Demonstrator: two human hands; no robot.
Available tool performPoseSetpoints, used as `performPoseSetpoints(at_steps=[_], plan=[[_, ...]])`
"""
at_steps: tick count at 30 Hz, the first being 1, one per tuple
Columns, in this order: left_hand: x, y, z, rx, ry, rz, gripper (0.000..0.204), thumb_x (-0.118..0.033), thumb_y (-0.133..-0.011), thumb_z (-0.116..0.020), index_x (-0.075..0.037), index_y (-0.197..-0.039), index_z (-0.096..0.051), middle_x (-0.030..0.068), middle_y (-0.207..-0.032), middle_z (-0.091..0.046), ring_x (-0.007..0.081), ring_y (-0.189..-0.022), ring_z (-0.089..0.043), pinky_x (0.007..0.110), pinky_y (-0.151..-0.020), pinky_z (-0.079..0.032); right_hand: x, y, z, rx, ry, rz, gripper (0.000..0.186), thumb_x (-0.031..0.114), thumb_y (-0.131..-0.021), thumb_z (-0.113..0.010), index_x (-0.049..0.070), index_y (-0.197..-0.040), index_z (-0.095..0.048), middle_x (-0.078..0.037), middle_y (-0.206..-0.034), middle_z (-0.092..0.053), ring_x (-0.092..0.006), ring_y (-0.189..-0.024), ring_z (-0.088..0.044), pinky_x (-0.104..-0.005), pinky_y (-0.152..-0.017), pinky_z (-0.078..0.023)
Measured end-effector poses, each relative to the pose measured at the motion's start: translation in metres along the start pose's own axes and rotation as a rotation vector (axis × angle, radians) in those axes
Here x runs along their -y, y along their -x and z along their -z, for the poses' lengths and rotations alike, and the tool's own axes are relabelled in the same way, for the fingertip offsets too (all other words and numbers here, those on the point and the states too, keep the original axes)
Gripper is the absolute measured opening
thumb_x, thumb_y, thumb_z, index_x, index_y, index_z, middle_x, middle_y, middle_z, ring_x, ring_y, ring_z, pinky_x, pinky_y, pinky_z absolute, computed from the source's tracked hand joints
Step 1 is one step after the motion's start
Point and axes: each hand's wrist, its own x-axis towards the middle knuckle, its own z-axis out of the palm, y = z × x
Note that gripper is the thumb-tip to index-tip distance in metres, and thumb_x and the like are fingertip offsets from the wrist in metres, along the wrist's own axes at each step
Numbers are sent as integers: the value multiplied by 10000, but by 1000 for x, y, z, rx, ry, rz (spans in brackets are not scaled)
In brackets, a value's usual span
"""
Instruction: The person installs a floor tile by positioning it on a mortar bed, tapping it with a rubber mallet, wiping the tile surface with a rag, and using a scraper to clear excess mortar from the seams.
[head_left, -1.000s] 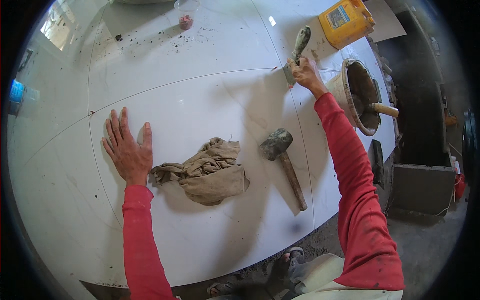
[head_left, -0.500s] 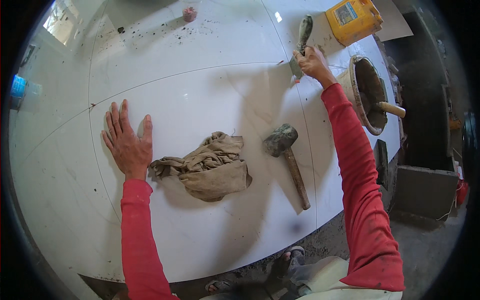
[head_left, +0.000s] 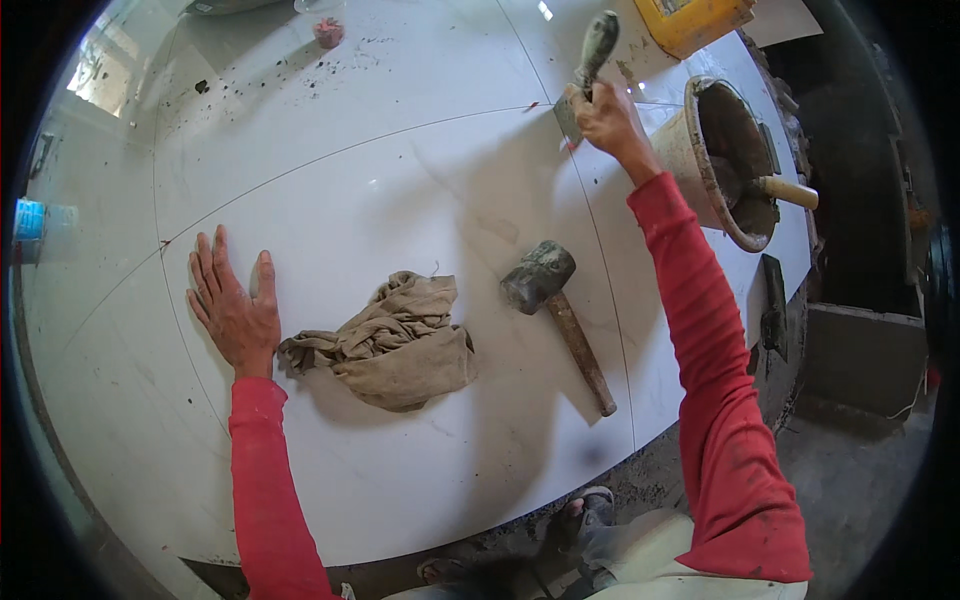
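My left hand (head_left: 236, 318) lies flat on the white glossy tiles (head_left: 330, 230), fingers spread, with nothing in it. Just right of its wrist is a crumpled brown cloth (head_left: 405, 352). My right hand (head_left: 612, 125) is closed around a putty knife (head_left: 598, 46), its worn handle pointing up and away. The blade reaches the tile joint, where a small red piece (head_left: 571, 146) shows by its corner. Between my arms a rubber mallet (head_left: 541, 277) rests on the tile, its wooden handle toward me.
Right of my right hand a dirty bucket (head_left: 690, 160) has a tool with a pale handle (head_left: 788, 191) in it. A yellow jug (head_left: 690, 20) stands beyond. A small cup of red pieces (head_left: 328, 33), dark crumbs and a blue container (head_left: 29, 220) are farther off. A dark flat tool (head_left: 772, 305) lies near the right edge.
The view has shifted slightly, so most things sit a little further left. My right hand still grips the putty knife at the joint, its handle tilted a bit differently. My left hand stays flat.
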Motion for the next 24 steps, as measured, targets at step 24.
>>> performPoseSetpoints(at_steps=[24], plan=[[-32,-40,29,329,-82,-152,480,-300,-981,-607,-57,-1394,-576,176,-1424,-581,350,-1337,-524,476,-1139,-370,-62,399,131,186,-610,-744,245,233,-1026,-627,-2,-995,-688,-113,-754,-643,-169,-677,-508,-345,-643,-425]])
